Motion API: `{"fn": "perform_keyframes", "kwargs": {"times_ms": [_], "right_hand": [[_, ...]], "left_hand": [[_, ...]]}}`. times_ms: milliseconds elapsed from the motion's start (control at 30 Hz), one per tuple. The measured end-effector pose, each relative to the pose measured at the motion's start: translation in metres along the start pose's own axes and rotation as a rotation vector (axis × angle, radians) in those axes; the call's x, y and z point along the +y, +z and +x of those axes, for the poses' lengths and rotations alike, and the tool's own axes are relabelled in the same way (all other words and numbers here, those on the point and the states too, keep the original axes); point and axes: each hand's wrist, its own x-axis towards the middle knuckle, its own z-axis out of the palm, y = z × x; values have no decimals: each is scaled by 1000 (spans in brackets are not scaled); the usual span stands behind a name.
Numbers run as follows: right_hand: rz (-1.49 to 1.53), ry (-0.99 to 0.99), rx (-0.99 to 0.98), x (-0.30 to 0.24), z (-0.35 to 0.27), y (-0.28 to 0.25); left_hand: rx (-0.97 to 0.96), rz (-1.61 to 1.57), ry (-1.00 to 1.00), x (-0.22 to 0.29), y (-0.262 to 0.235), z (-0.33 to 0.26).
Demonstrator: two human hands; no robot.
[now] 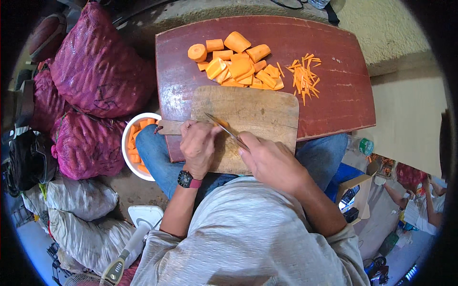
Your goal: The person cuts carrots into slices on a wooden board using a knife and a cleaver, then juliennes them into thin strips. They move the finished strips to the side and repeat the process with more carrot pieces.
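A wooden cutting board [257, 112] lies in front of me, its handle pointing left. My right hand [272, 159] grips a knife [229, 131], the blade slanting up and left over the board. Curled on the board's left part, my left hand [198, 143] holds a small carrot piece [222, 123], mostly hidden by the fingers and blade. Behind the board is a pile of cut carrot chunks and slices [241, 66]. Thin carrot strips [305, 78] lie in a heap to their right.
The board rests on a red-brown tabletop [341, 95] across my knees. A white bucket [126, 150] of carrot pieces stands at left, near purple mesh sacks [100, 66] and white sacks [90, 238]. An open cardboard box [361, 198] stands at right; another person [424, 207] sits beyond.
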Motion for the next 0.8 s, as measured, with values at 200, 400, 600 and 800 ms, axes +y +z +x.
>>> {"fn": "perform_keyframes", "kwargs": {"times_ms": [200,400,600,800], "right_hand": [[207,-79,93,16,12,-1],[516,-81,330,21,-31,-28],[300,30,234,47,-74,-32],[242,-74,-11,43,-51,-40]], "left_hand": [[-98,91,51,9,-1,5],[-264,171,71,18,-1,12],[-295,146,196,-24,20,45],[-216,205,259,-31,33,108]]}}
